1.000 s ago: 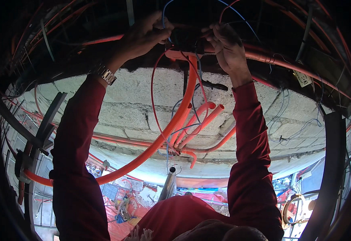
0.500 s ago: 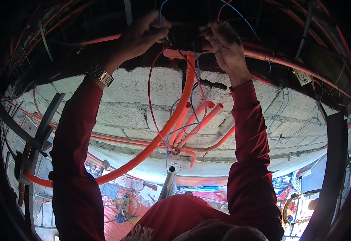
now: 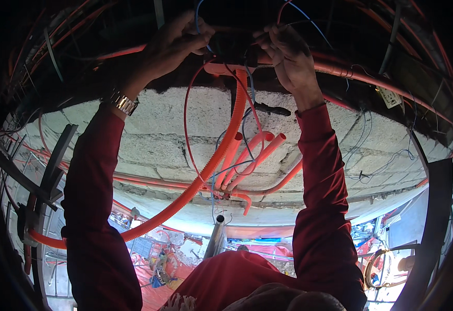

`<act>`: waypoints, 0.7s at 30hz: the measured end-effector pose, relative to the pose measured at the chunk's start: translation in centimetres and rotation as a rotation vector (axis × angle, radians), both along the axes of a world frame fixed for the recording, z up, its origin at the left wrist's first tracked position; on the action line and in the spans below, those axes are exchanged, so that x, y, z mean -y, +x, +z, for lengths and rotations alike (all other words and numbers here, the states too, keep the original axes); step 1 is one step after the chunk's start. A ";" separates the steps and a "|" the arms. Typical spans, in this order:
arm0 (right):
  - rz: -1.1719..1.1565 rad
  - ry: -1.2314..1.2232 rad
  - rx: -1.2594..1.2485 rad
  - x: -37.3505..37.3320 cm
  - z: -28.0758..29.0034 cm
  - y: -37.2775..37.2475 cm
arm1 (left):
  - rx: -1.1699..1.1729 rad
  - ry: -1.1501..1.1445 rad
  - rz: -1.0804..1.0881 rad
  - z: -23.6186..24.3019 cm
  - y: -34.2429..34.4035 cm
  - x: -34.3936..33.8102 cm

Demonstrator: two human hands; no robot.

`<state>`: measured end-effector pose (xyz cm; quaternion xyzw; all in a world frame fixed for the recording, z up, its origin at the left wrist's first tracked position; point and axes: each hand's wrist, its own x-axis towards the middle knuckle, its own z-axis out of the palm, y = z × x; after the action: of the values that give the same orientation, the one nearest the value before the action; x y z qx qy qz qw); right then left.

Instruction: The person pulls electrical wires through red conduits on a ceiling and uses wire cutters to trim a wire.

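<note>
Both my arms reach up, in red sleeves. My left hand point(image 3: 177, 44), with a metal watch at the wrist, is closed, pinching a blue wire point(image 3: 197, 23). Opposite it, my right hand point(image 3: 291, 59) has its fingers pressed together on a red wire point(image 3: 279, 14) that comes down from above. The fingertips are in shadow, so the wire ends are hard to see. Just below and between the hands sits an orange junction box point(image 3: 221, 68). An orange corrugated conduit point(image 3: 206, 176) curves down from it to the left. A looping red wire point(image 3: 186, 119) also hangs there.
Behind is a pale block wall point(image 3: 169, 116) with several orange pipe ends point(image 3: 260, 160) sticking out. A long orange pipe point(image 3: 361, 75) runs overhead at right. Dark metal struts point(image 3: 436, 207) flank both sides. A metal pole point(image 3: 216, 236) rises below, above a cluttered floor.
My left hand has shifted slightly left and up, still on the blue wire. The box and corrugated conduit appear a little further left. My right hand stays nearly in place.
</note>
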<state>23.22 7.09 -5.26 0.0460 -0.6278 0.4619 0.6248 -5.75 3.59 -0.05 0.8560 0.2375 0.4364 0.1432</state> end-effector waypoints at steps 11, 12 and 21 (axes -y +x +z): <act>0.016 0.059 0.006 0.4 0.0 0.1 | -0.026 -0.041 0.012 0.6 0.6 0.8; 0.010 0.056 0.004 0.3 0.0 0.1 | -0.014 -0.043 0.010 0.7 0.7 0.9; 0.025 0.026 -0.005 -0.1 0.0 0.1 | -0.160 -0.016 0.255 2.2 2.5 2.0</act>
<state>23.28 7.20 -5.26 0.0631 -0.6314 0.4616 0.6199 -3.26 1.62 2.11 0.8496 0.3586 0.3796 0.0739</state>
